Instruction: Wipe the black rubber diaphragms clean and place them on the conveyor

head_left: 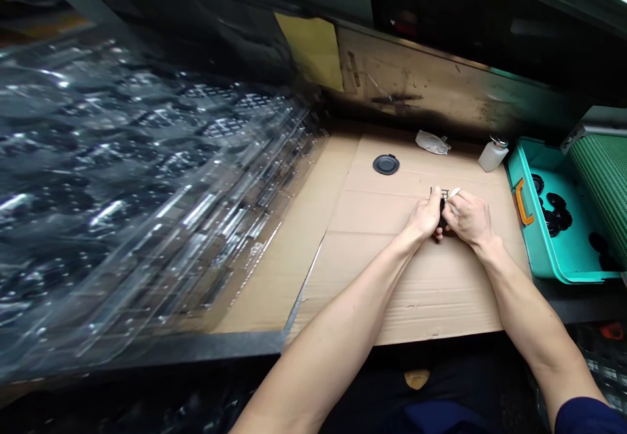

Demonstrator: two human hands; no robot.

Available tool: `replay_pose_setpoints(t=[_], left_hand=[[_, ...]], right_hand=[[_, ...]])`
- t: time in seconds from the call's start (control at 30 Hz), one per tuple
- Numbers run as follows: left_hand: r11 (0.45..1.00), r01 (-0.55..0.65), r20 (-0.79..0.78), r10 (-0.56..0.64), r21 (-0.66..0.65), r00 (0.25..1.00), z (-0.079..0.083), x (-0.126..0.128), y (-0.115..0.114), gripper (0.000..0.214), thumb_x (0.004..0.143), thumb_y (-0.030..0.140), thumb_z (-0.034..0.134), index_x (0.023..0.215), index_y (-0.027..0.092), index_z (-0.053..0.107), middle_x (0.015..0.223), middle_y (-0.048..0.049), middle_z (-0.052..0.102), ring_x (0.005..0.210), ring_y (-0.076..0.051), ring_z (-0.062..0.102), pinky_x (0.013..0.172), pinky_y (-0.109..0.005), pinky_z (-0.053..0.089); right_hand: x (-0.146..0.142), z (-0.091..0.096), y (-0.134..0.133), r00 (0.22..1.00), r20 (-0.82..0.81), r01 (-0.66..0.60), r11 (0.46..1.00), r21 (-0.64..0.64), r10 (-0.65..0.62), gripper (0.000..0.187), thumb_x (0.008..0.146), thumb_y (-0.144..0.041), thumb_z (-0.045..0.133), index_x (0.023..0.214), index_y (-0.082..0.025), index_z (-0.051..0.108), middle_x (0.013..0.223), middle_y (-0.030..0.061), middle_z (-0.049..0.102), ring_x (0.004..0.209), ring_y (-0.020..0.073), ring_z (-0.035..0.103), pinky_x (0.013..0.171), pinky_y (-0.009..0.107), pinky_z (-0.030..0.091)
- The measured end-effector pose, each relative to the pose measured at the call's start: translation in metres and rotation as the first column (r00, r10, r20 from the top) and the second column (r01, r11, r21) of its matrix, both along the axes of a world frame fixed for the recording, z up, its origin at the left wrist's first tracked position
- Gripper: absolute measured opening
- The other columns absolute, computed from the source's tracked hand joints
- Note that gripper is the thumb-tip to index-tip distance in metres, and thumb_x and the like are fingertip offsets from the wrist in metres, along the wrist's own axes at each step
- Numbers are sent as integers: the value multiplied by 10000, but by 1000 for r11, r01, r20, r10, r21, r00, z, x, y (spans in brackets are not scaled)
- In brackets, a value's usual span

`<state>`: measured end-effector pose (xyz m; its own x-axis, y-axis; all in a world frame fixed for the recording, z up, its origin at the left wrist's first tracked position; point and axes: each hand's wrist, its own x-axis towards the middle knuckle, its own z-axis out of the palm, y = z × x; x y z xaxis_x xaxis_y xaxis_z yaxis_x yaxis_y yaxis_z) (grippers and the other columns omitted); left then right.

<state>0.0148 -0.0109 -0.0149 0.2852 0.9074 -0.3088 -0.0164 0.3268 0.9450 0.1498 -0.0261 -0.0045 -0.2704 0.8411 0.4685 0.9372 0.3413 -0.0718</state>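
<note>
Over the cardboard sheet, my left hand (425, 217) is closed around a small black part (443, 211), most of it hidden by the fingers. My right hand (471, 218) meets it from the other side, its fingers pinched against the part. A small white piece (454, 192), perhaps cloth or paper, pokes out from the right fingers. Beyond both hands, to the left, a round black cap-like disc (386, 164) with a small tab lies flat.
Stacked clear plastic trays (147, 179) holding dark parts fill the left side. A teal bin (543, 251) with an orange handle and several black round parts stands right. At the back are a white bottle (492, 156) with a metal top and a crumpled white wad (433, 142).
</note>
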Motion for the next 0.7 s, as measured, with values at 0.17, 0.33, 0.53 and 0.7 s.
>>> replay_pose_setpoints(t=[0.17,0.33,0.53,0.7], left_hand=[[999,35,16,-35,24,999,-1,-1,0,768,951,809,325,653,167,622,498,-53,602,349,-122,507,368,-227,433],[999,35,5,-35,4,999,-1,-2,0,770,954,803,327,667,160,640,518,-70,624,345,-126,510,365,-235,436],[999,41,47,-40,-11,998,1,-2,0,752,958,796,332,705,162,648,508,-61,614,336,-122,490,360,-236,417],[999,28,45,-28,-19,999,2,-2,-2,714,966,771,354,687,170,621,494,-52,599,338,-115,472,371,-231,425]], right_hand=[[2,2,-1,999,-40,-18,999,-43,16,245,997,-241,524,840,-215,711,899,55,705,805,172,619,723,272,418],[3,5,-2,999,-40,-6,996,-87,3,239,979,-236,534,819,-220,711,873,48,694,779,172,610,719,277,422],[3,6,-3,997,-77,-1,995,-102,-7,210,970,-253,557,835,-228,716,904,44,706,783,168,611,695,271,407],[3,6,-3,997,-73,1,997,-80,-7,254,988,-256,533,796,-222,697,857,38,686,756,161,592,690,271,393]])
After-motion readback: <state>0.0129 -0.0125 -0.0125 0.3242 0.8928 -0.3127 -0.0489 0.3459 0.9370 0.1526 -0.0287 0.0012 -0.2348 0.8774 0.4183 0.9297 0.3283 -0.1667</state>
